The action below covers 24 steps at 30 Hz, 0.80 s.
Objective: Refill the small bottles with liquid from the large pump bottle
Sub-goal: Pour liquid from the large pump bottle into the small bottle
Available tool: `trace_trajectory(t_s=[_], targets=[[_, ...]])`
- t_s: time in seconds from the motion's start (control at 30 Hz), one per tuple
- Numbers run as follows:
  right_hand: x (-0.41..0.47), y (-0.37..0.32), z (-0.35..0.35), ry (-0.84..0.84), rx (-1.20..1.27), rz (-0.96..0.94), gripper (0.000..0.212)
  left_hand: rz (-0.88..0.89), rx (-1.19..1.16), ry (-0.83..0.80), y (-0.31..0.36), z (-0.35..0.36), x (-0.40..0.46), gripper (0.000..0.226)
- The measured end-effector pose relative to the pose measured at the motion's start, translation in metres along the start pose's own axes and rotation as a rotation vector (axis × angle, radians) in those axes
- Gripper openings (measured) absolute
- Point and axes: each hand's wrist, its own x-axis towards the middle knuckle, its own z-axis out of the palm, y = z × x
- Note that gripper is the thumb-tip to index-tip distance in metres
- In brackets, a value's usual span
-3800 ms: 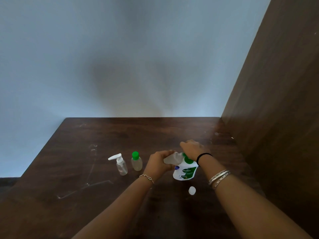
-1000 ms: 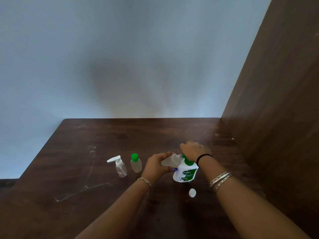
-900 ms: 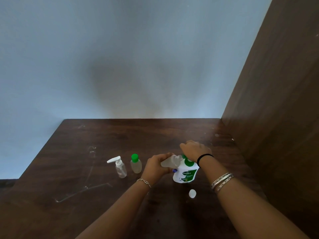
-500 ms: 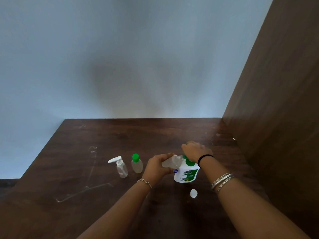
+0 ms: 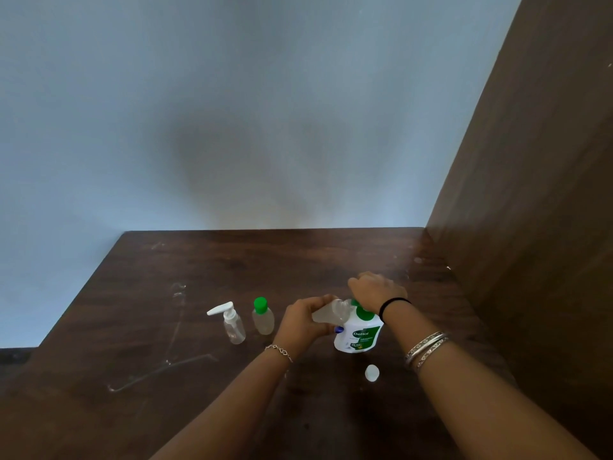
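Here the large pump bottle [image 5: 358, 336], white with a green collar and a green-and-white label, stands upright on the dark wooden bench [image 5: 298, 260], and everything else is placed from it. The right hand [image 5: 376, 290] sits on top of it, covering the pump head, its fingers curled down over the top; whether they clasp the head or only press on it cannot be told from this angle. A black band and two metal bangles [image 5: 426, 350] circle that forearm. Immediately left of the pump bottle, the left hand [image 5: 303, 322] grips a small clear bottle [image 5: 331, 313], fingers wrapped round its body, holding it tilted almost on its side with its open mouth against the pump bottle's neck, under the right hand. A thin bracelet [image 5: 278, 349] lies at that wrist. On the bench just in front of the pump bottle, towards the person, lies a small white cap [image 5: 372, 373], apart from it. Further left of the pump bottle, beyond the left hand, stands a small clear bottle with a green cap [image 5: 262, 316], upright, and just left of that a small clear bottle with a white pump top [image 5: 232, 323], also upright; the two are near each other but not touching. A brown wooden panel [image 5: 530, 194] rises to the pump bottle's right, a pale wall [image 5: 232, 111] behind it.
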Motion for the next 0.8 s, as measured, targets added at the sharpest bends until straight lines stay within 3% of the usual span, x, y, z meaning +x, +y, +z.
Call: trace_trajectory(t_s=[0.8], targets=[[0.001, 0.0016, 0.0021, -0.019, -0.002, -0.005, 0.038, 0.023, 0.1, -0.008, 0.0049, -0.0025, -0.0002, 0.058]])
